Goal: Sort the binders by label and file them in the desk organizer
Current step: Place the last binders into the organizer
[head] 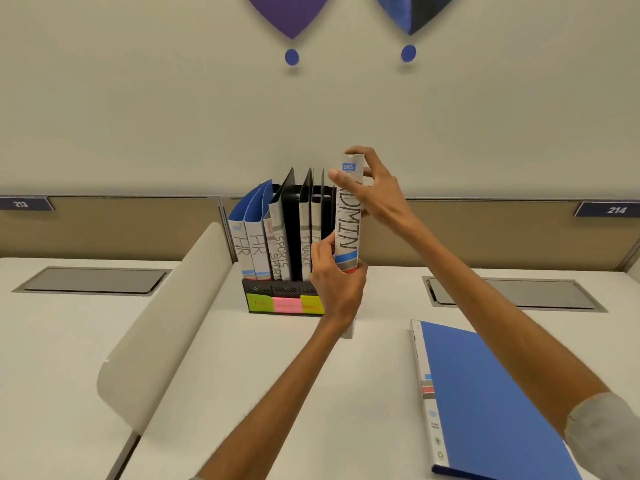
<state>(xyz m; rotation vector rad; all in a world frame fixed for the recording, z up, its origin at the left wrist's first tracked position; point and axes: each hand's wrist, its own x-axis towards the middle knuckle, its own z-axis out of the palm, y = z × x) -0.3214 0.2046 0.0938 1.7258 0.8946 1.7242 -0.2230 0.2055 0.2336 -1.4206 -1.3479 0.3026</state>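
Most binders (258,247) seem filed in the organizer (263,289) mid-frame, while the left hand (337,289) and right hand (375,195) clamp the ADMIN binder (348,233); a blue binder (491,403) lower right remains.

The organizer (277,292) sits on the worktop (277,375) against the back panel (138,223), right of a divider (166,323). In it, left to right, stand HR binders (249,244), SPORTS binders (278,251) and FINANCE binders (304,251). An ADMIN binder (348,230) is upright at the row's right end. A flat binder (491,403) lies front-right.
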